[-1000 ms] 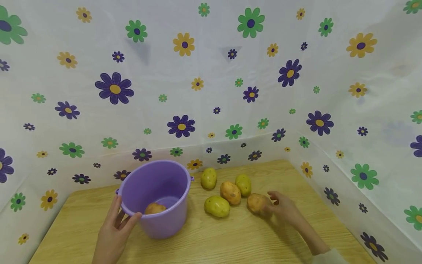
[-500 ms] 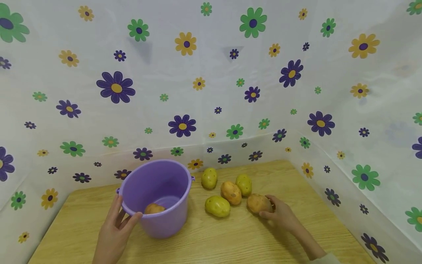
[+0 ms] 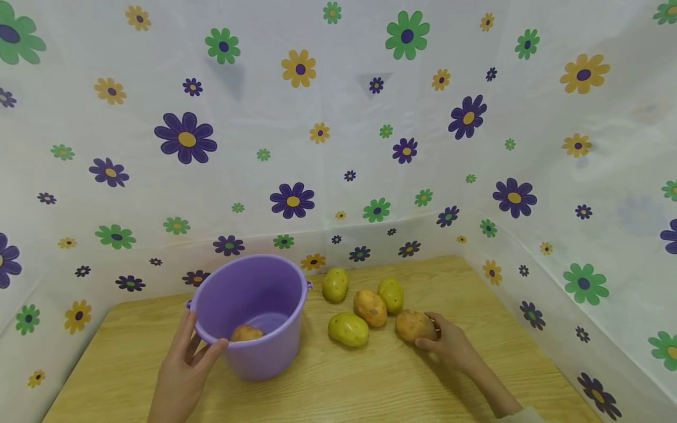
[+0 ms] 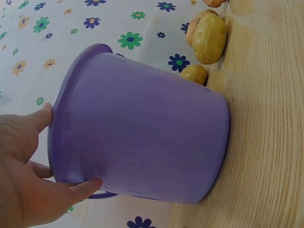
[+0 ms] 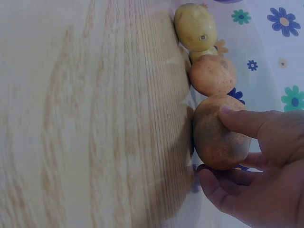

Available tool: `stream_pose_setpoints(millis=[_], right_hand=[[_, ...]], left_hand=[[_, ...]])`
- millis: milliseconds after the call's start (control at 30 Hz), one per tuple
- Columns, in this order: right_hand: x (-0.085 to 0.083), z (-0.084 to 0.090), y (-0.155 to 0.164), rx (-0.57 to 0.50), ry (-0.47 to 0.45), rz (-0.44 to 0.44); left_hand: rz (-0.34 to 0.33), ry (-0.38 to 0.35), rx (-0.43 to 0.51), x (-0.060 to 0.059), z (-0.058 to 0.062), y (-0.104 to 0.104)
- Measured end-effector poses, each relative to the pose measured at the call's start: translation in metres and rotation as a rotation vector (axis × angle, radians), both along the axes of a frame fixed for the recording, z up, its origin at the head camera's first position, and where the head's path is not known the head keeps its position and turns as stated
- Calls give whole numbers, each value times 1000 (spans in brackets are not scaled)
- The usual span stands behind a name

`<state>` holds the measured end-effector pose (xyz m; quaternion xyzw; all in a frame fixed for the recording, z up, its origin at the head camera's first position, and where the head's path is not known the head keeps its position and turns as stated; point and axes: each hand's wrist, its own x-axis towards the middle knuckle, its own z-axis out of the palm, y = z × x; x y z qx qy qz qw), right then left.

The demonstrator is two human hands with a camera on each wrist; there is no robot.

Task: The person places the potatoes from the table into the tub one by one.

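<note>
- While it rests on the table (image 3: pixel 370 382), the brown potato (image 3: pixel 415 326) at the right end of the potato group is gripped by the right hand (image 3: pixel 449 343), thumb and fingers curled round it.
- Left hand (image 3: pixel 182 370) holds the purple bucket (image 3: pixel 254 311) at its near-left rim.
- One potato (image 3: pixel 245 333) lies inside the bucket.
- Three other potatoes (image 3: pixel 370 307) lie between bucket and held potato.

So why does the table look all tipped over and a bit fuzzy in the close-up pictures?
Both wrist views are turned sideways, so the table stands upright. In the right wrist view its near grain is blurred, while the potato stays sharp. The head view is level and softly lit.
</note>
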<state>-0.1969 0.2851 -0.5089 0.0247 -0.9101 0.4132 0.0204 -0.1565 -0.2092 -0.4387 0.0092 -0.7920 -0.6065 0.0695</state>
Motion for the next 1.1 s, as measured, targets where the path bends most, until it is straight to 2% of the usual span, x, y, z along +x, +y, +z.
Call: stream_pose_setpoints(millis=[500,700,933,1100], right_hand=[[4,2,0,-35,-43,-37],[4,4,1,-40,-23,-35],[2,15,3,-42,7,-30],[1,32,5,-34,12,-13]], left_hand=[[2,-39,41,0,-1,-1],[2,-44,44,1,-1,0],[-4,-19,36,1,-2,-1],[-2,-24,36,1,0,-1]])
